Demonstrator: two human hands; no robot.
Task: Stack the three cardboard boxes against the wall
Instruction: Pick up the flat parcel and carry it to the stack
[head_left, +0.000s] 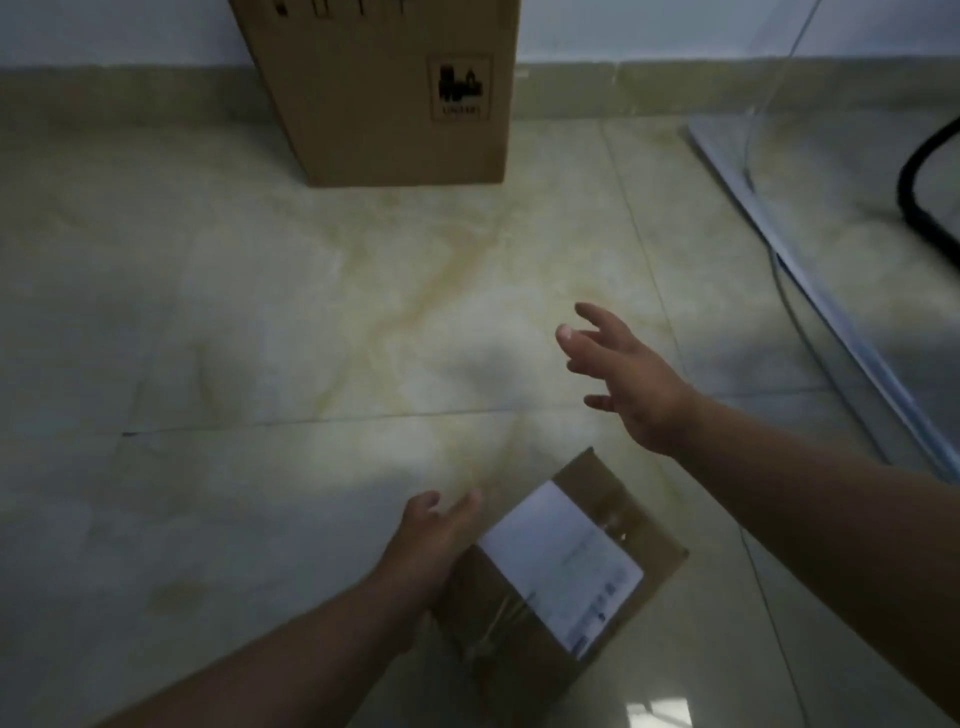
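Right now my left hand (431, 540) lies flat, fingers loose, against the near-left side of a small brown cardboard box with a white shipping label (558, 566); not gripping it. Box sits on the pale glossy tile floor (260, 338), long axis running diagonally, far corner pointing up-right. My right hand (618, 374) hovers spread and empty beyond it. Best: right palm onto the opposite side, squeeze evenly, lift level. Large tall brown carton (384, 93) stands against the wall (104, 31).
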